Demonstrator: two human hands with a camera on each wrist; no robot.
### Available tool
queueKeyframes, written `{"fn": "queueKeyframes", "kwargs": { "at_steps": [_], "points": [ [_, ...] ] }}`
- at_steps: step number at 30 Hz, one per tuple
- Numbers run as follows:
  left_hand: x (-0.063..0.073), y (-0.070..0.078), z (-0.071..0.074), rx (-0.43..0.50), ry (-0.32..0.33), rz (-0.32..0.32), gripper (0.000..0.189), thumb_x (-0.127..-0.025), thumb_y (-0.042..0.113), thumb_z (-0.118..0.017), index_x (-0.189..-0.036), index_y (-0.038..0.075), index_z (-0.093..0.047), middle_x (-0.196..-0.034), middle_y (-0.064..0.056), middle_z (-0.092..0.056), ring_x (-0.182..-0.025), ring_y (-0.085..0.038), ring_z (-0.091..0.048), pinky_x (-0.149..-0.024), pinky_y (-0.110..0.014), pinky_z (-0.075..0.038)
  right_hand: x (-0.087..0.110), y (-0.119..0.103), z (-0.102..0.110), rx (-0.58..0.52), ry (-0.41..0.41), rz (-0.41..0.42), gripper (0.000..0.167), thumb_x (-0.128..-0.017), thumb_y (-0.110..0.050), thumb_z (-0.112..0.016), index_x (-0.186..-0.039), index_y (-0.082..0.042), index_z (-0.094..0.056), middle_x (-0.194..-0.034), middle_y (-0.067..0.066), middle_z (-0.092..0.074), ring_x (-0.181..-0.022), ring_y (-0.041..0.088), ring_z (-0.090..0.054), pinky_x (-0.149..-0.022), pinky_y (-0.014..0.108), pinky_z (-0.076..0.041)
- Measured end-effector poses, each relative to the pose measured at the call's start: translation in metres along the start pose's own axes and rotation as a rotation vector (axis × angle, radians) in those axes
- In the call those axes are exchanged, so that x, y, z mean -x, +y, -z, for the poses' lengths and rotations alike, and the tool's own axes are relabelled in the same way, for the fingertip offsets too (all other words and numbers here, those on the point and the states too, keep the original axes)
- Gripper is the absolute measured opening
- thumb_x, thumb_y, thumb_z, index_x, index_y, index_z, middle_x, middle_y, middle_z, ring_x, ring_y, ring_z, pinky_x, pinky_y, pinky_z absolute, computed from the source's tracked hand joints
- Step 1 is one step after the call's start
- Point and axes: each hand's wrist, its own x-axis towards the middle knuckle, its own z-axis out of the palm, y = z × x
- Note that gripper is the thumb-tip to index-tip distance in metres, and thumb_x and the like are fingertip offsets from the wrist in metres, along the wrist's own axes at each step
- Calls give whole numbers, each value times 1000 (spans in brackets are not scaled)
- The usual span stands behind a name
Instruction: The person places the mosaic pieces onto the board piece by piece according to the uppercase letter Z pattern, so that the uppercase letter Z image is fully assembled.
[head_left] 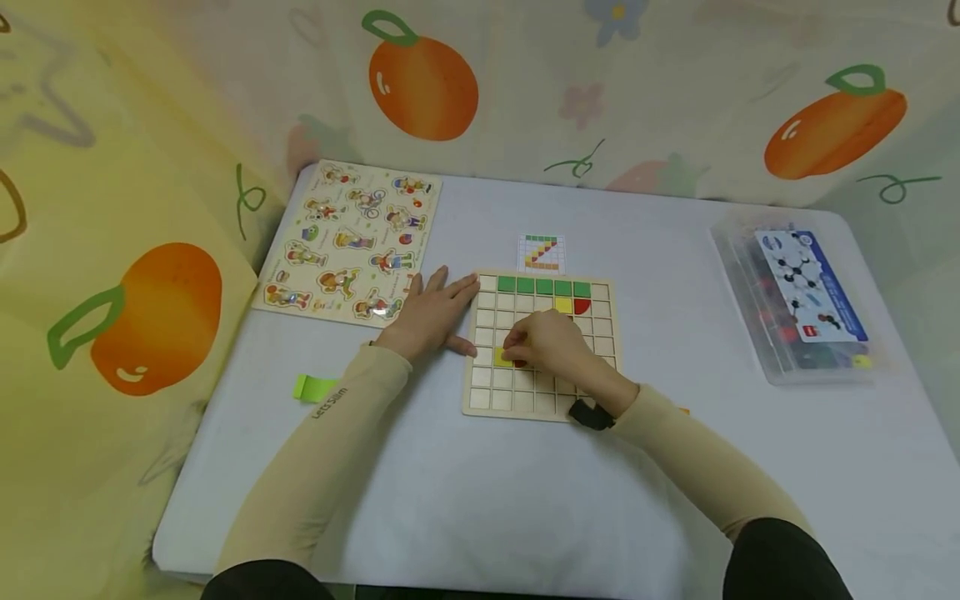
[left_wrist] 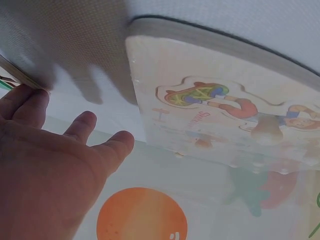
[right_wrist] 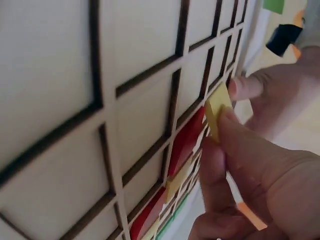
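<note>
A wooden grid board (head_left: 495, 402) lies on the table, with several green square tiles (head_left: 545, 286) along its top row. Below them sit a yellow tile (head_left: 562, 305) and a red rounded piece (head_left: 582, 306). My right hand (head_left: 558, 342) pinches a yellow square tile (right_wrist: 218, 105) between thumb and finger, tilted at a cell near the board's left side. Right beside that tile, a red piece (right_wrist: 186, 140) lies in its cell. With fingers spread, my left hand (head_left: 427, 317) touches the board's left edge. The right hand hides the middle cells in the head view.
A small pattern card (head_left: 541, 253) lies behind the board. At the back left is a picture puzzle board (head_left: 352, 242); its corner is close to my left hand. A clear plastic box (head_left: 795, 300) stands at right. A bright green strip (head_left: 313, 388) shows beside my left sleeve.
</note>
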Motion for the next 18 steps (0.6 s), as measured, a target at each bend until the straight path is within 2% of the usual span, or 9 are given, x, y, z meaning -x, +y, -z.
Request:
{"fn": "queueKeyframes", "kwargs": {
  "at_steps": [4, 8, 11, 14, 18],
  "points": [
    [1, 1, 0, 8, -7, 3, 115, -73, 60, -78, -165, 16, -26, -175, 2, -21, -162, -45, -14, -128, -72, -15, -2, -1, -6, 73, 27, -3, 17, -87, -29, -83, -91, -12, -85, -90, 1, -78, -89, 16, -68, -75, 31, -57],
    [2, 1, 1, 19, -13, 7, 114, -73, 59, -79, -165, 16, -27, -175, 2, -21, -162, -45, -14, -128, -72, -15, -1, -1, -9, 134, 53, 23, 17, -88, -31, -83, -91, -15, -86, -87, 0, -74, -84, 15, -66, -66, 27, -52],
    [2, 1, 1, 26, -12, 10, 114, -73, 59, -79, -165, 16, -27, -175, 2, -21, -162, -44, -14, -128, -72, -14, 0, -3, -9, 150, 53, 46, 16, -90, -30, -80, -96, -16, -86, -85, -1, -76, -82, 14, -68, -64, 25, -51],
    [2, 0, 0, 25, -8, 10, 114, -74, 59, -79, -165, 16, -27, -175, 2, -21, -162, -44, -14, -128, -72, -14, 6, -1, -6, 88, 69, 51, 18, -92, -28, -78, -100, -14, -85, -87, 0, -76, -80, 14, -67, -65, 23, -51],
    [1, 0, 0, 15, -1, 7, 114, -74, 60, -79, -165, 16, -26, -175, 2, -21, -162, -44, -14, -128, -72, -14, 17, 7, 3, -17, 144, 54, 19, -91, -25, -78, -103, -11, -84, -90, 5, -75, -76, 15, -64, -64, 21, -46]
  ]
}}
